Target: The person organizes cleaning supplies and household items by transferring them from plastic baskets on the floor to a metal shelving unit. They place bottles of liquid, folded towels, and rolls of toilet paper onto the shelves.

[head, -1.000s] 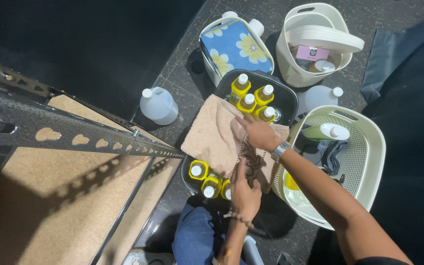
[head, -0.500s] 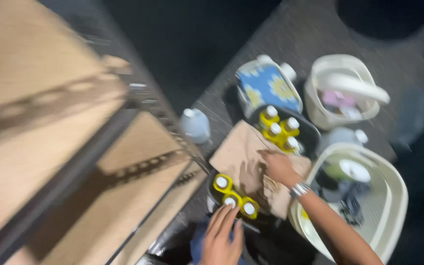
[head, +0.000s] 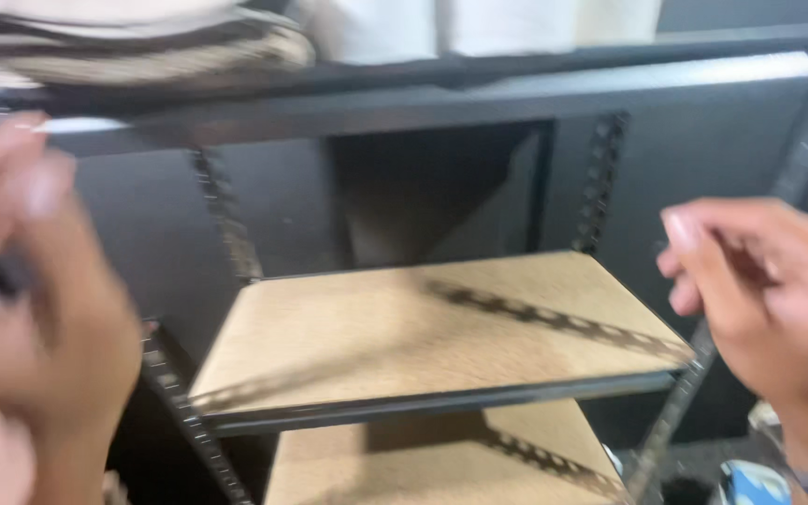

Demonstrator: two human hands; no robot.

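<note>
Two hands: raised in front of a dark metal rack, both blurred.
Left hand (head: 35, 309): fingers curled around something small and dark; what it is cannot be told.
Right hand (head: 769, 299): fingers loosely bent, holding nothing visible, just beside the rack's post (head: 680, 402).
Middle shelf (head: 432, 327): bare board, between the hands; judged best approached level and slowly.
Top shelf (head: 441, 93): pale bundles above.

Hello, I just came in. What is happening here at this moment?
A person faces a black metal shelving unit with both hands raised. The left hand is blurred and seems to grip something dark and thin. The right hand hangs loosely curled near the front post. The brown shelf board between them is bare.
</note>
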